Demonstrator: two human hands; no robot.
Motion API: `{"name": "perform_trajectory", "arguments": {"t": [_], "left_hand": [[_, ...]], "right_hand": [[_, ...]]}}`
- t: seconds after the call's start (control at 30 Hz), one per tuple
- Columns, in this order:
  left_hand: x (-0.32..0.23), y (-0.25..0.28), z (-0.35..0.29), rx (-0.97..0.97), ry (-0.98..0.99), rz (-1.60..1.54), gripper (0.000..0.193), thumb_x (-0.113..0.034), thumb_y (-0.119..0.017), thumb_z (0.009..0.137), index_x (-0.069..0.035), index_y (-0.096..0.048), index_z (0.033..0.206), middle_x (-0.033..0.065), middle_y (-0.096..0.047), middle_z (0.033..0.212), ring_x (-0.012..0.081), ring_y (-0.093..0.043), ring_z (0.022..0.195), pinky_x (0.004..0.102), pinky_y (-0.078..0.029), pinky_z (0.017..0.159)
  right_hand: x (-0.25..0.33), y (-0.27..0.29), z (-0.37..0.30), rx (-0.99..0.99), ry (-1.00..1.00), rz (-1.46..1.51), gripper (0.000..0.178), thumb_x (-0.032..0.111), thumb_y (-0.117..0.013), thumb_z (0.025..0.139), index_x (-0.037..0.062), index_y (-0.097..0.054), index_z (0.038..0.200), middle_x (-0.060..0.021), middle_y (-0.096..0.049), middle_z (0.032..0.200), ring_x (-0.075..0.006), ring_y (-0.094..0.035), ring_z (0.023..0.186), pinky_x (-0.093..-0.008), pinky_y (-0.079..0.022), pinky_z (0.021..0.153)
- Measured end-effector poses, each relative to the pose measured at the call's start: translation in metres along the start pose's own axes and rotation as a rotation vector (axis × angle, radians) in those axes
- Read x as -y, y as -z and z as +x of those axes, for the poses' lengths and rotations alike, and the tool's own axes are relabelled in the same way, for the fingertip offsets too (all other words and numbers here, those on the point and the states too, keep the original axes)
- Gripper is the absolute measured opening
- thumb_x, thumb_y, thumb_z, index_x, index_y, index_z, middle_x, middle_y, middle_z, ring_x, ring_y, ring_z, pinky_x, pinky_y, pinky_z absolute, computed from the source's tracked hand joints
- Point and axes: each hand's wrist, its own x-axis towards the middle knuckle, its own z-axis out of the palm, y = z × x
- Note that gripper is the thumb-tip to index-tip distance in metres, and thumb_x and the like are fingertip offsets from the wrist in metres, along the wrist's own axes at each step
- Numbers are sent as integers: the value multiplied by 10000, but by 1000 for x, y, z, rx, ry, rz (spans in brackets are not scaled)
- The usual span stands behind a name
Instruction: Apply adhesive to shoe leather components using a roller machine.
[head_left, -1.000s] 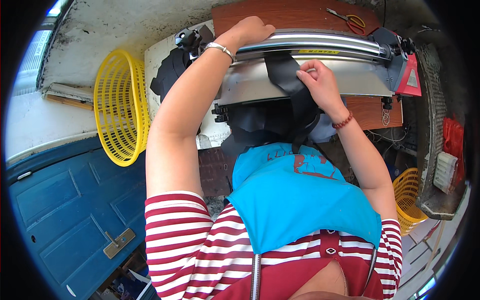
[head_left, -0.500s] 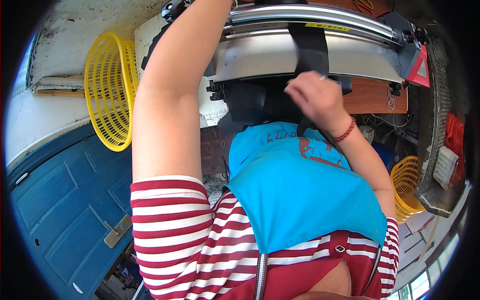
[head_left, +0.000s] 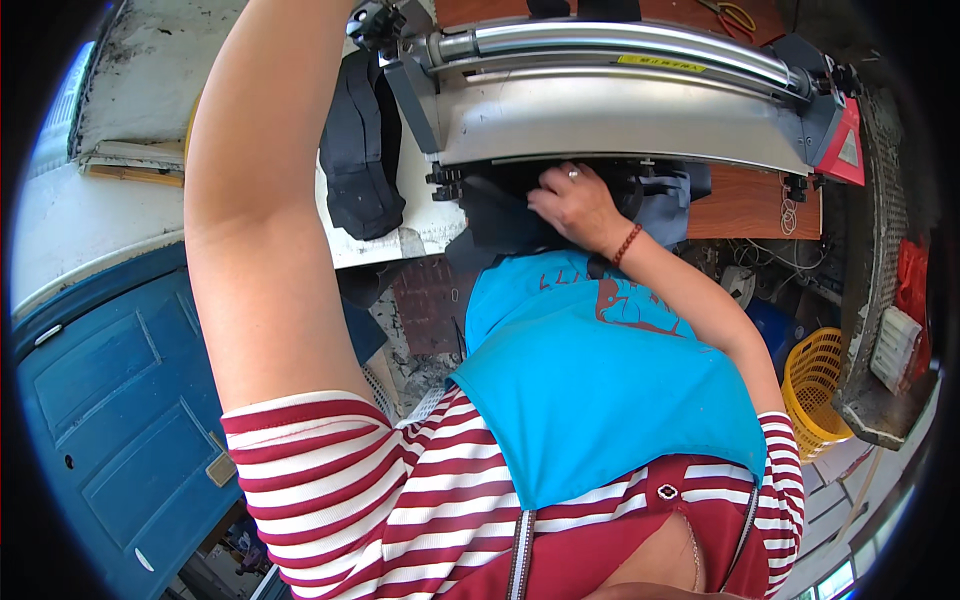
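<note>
My right hand (head_left: pixel 578 208), with a ring and a red bracelet, lies over a pile of black sheet pieces (head_left: pixel 495 215) before the roller machine (head_left: pixel 600 110). Its fingers are curled and closed on the edge of a black piece, partly lost against the dark pile. My left arm (head_left: pixel 265 230) stretches up past the machine's left end, and its hand is beyond the top edge of the view. Black strips (head_left: pixel 610 9) show behind the machine's silver rollers. A stack of black pieces (head_left: pixel 362 150) lies on the white surface left of the machine.
Orange-handled scissors (head_left: pixel 735 18) lie at the back right. A yellow basket (head_left: pixel 815 385) stands low on the right, near a rough ledge (head_left: pixel 870 395). Loose wires (head_left: pixel 785 245) hang below the brown tabletop (head_left: pixel 750 205). A blue door (head_left: pixel 110 400) is on the left.
My right hand has moved left onto the black pile. The black strip across the metal plate has gone from there. My left arm has swung left, hiding the left basket and uncovering the black stack.
</note>
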Motion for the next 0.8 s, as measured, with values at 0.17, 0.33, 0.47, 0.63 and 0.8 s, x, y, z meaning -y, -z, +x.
{"name": "perform_trajectory", "arguments": {"t": [0.17, 0.33, 0.47, 0.63, 0.8], "left_hand": [[-25, 11, -23, -62, -221, -28, 440, 84, -485, 871, -66, -661, 1246, 162, -702, 933, 219, -636, 644, 382, -546, 519], [7, -40, -42, 11, -724, 458, 364, 60, -510, 894, -37, -703, 1187, 219, -683, 1092, 415, -664, 921, 437, -547, 814], [64, -103, -80, 332, -490, 549, 336, -104, -546, 905, -138, -748, 1172, 219, -729, 1017, 403, -667, 1031, 426, -509, 905], [125, -120, -65, 791, -178, 454, 396, -26, -532, 884, -131, -719, 1217, 152, -740, 980, 336, -679, 951, 432, -523, 841], [84, -136, -55, 946, 259, 576, 375, -360, -683, 910, -129, -735, 1200, 83, -723, 950, 207, -665, 838, 366, -545, 656]], "right_hand": [[23, 74, 3, -116, -657, 706, 151, 130, -723, 942, -3, -685, 1005, -91, -710, 851, -201, -687, 711, -293, -533, 663], [-22, 106, -4, -293, -1006, 928, 223, 117, -685, 973, 8, -640, 1163, -53, -702, 797, -54, -626, 733, -237, -496, 663], [-40, 125, 24, -114, -1022, 661, 252, 102, -667, 972, 8, -616, 1201, -65, -708, 800, -57, -629, 737, -237, -497, 684], [-65, 106, 42, -243, -815, 547, 186, 103, -679, 953, 24, -645, 1119, -102, -732, 836, -192, -681, 725, -330, -528, 705], [-72, 127, 35, -223, -792, 322, 139, 110, -684, 936, 39, -668, 1055, -130, -736, 852, -331, -701, 746, -397, -545, 718]]}}
